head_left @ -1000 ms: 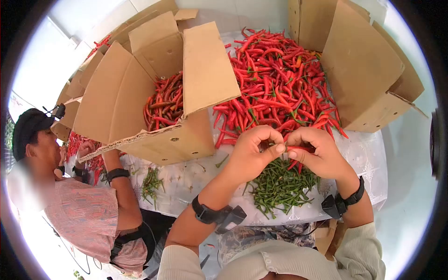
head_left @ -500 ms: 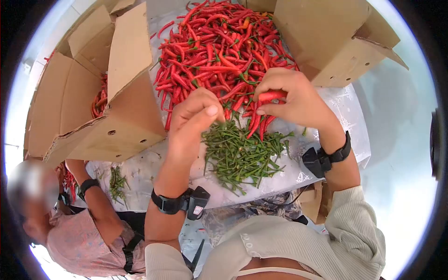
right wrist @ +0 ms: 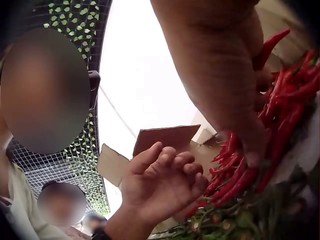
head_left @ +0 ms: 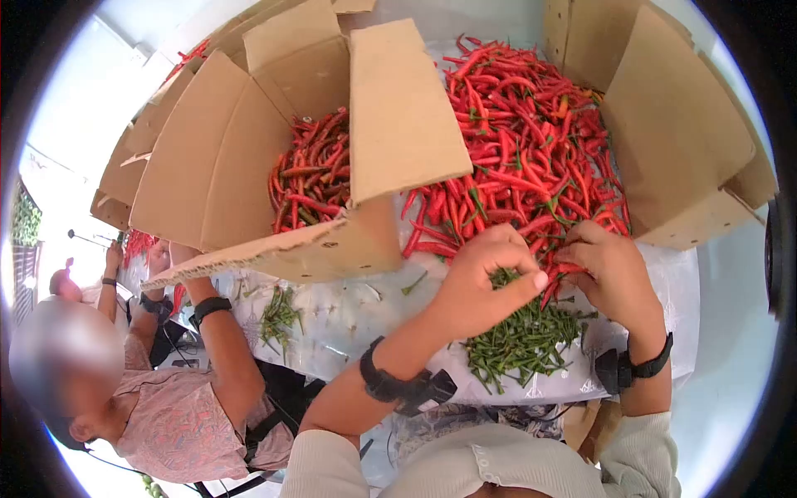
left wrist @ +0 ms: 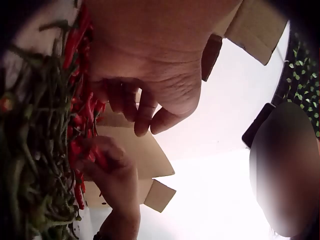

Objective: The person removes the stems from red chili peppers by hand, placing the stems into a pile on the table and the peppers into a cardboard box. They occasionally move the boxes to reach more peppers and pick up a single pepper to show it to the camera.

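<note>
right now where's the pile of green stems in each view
Head: green stems in the lower half, right of centre
Left wrist: down the left side
Right wrist: along the bottom, toward the right
Shared landmark: red chillies, next to the stems in all three

I see pale-covered tabletop (head_left: pixel 336 319): red chilli heap (head_left: pixel 519 137) far, green stem pile (head_left: pixel 519 349) near, smaller stem clump (head_left: pixel 280 319) left; left box (head_left: pixel 361 249), right box (head_left: pixel 672 174) flanking heap.

Left carton (head_left: pixel 361 241) and right carton (head_left: pixel 664 149) flank the chilli heap (head_left: pixel 527 137), with room above its middle.
</note>
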